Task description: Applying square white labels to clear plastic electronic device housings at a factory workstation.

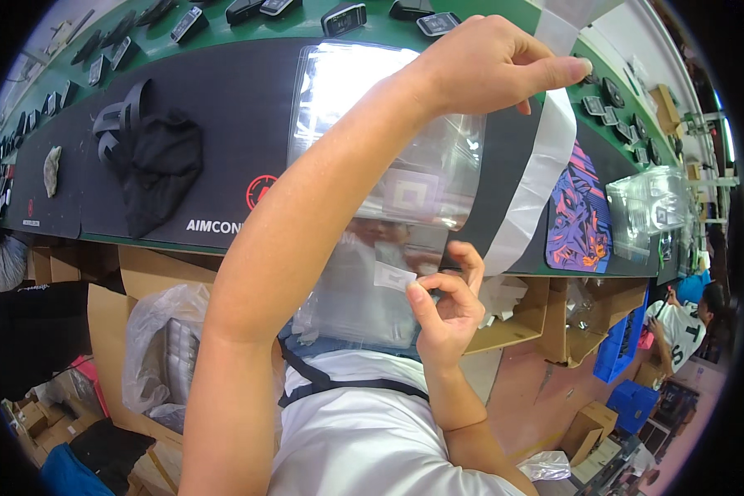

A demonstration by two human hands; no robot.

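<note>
My left hand (pixel 492 70) reaches far across the table, its thumb lying over a long white strip (pixel 546 149) and its other fingers curled, partly hidden. The strip bends at this hand and hangs down toward the table's near edge. Close to my body, my right hand (pixel 448 312) pinches the corner of a small white label (pixel 395 277) between thumb and forefinger. This label lies over a clear plastic bag (pixel 355 310) at the table edge; whether it is stuck down I cannot tell. Beyond, a stack of clear bags (pixel 455 157) bears a label with a square mark (pixel 411 192).
Black mats cover the green table (pixel 256 29); a black cloth bag (pixel 165 161) lies left. A colourful patterned mat (pixel 583 219) and more clear bags (pixel 649 207) are right. Small black devices (pixel 343 18) line the back. Cardboard boxes (pixel 504 326) stand below; other people work at both sides.
</note>
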